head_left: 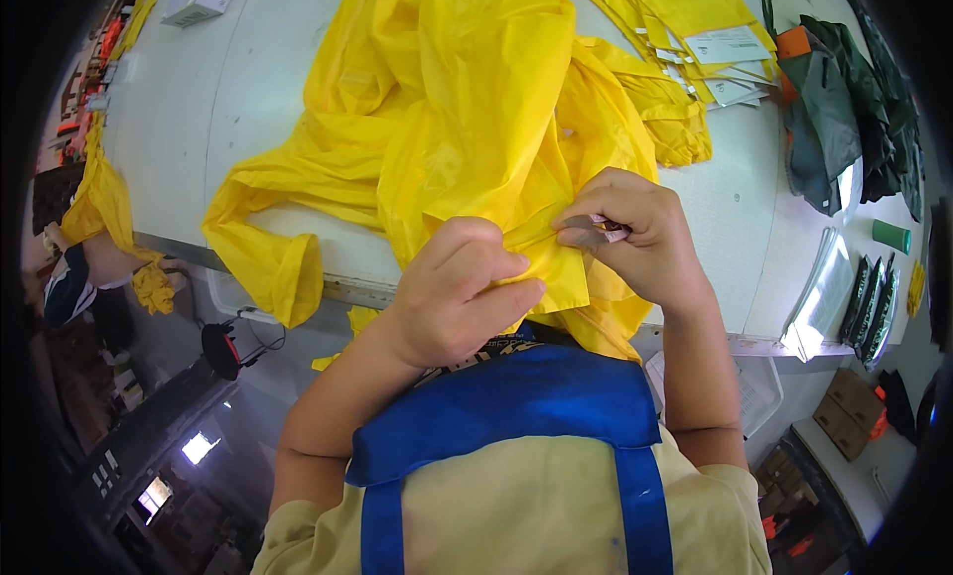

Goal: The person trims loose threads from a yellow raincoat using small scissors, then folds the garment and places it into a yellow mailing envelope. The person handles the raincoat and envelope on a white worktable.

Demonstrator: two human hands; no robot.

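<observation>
A large yellow rain garment (467, 109) of thin, shiny material lies crumpled over the table in front of me, one sleeve trailing off to the left. My left hand (452, 292) is closed, its thumb and forefinger pinching the garment's lower edge. Close by on the right, my right hand (640, 233) is closed around small metal thread snips (593, 236), partly hidden by the fingers. Their blade end lies against the yellow material beside my left hand. What exactly is between the blades cannot be made out.
Folded yellow garments with white paper labels (730, 47) are stacked at the far right. Dark green garments (844, 109), a green roll (891, 236) and clear plastic bags (819, 297) lie at the right. A white box (202, 1) stands far left. Another person (84, 267) handles yellow material at the left.
</observation>
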